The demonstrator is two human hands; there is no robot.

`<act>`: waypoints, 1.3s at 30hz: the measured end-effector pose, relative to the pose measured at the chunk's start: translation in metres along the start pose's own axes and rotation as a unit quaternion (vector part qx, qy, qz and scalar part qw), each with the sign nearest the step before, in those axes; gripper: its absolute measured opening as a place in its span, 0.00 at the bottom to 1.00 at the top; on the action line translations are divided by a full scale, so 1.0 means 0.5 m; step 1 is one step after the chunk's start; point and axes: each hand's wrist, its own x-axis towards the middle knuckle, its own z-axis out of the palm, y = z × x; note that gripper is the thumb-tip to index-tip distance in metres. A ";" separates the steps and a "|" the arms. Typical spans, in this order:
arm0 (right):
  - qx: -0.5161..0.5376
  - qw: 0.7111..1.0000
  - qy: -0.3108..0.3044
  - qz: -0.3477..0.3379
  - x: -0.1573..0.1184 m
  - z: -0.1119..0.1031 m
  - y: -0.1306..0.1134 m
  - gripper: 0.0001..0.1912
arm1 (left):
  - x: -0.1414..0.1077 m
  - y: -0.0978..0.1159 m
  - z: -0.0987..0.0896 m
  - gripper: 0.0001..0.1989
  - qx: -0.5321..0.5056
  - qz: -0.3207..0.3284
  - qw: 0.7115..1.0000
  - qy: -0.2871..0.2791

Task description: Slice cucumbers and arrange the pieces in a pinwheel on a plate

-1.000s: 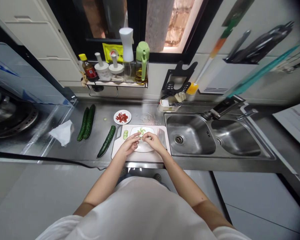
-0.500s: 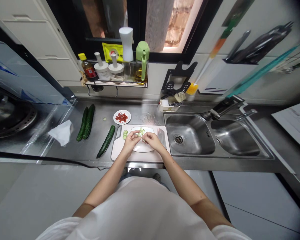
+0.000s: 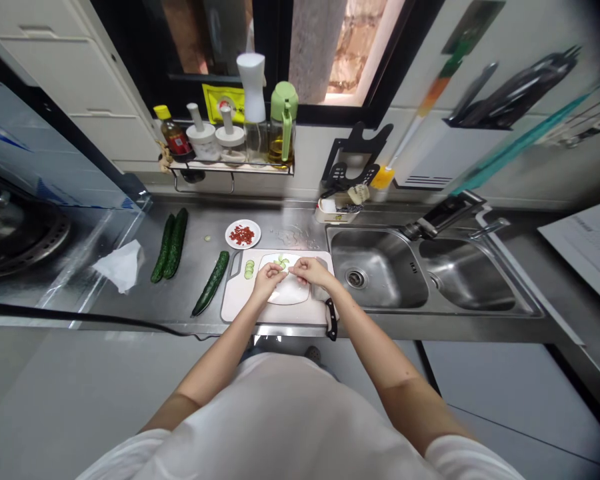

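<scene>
Over a white plate point(image 3: 291, 293) on the cutting board point(image 3: 239, 303), my left hand point(image 3: 267, 280) and my right hand point(image 3: 311, 272) face each other with fingertips pinched. A thin, pale cucumber slice seems to sit between the fingertips, mostly hidden by them. Just beyond, several cucumber slices point(image 3: 282, 259) lie at the plate's far side. A short row of cucumber slices point(image 3: 249, 269) rests on the board, left of the plate. Beside my right wrist lies a knife with a black handle point(image 3: 331, 320), which juts past the board's near edge.
One cucumber point(image 3: 211, 283) lies left of the board, with two more cucumbers point(image 3: 170, 245) farther left near a white cloth point(image 3: 121, 265). A small plate point(image 3: 243, 245) of chopped red pieces stands behind the board. To the right is a double sink point(image 3: 380, 267); bottles stand on a wall rack point(image 3: 235, 167).
My hands have drawn slightly apart at the fingertips, the right one shifting right. The knife handle, hidden before under my right forearm, now shows.
</scene>
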 end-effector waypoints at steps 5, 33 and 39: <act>-0.034 0.999 -0.037 0.006 0.024 -0.030 0.015 0.19 | 0.034 -0.028 0.012 0.12 0.016 0.012 1.000 0.014; -0.567 0.822 -0.023 0.040 0.077 -0.061 0.072 0.09 | 0.119 -0.114 0.072 0.06 0.369 -0.017 0.929 -0.003; -0.576 0.816 -0.029 0.034 0.074 -0.059 0.068 0.09 | 0.114 -0.111 0.077 0.06 0.376 -0.017 0.926 -0.012</act>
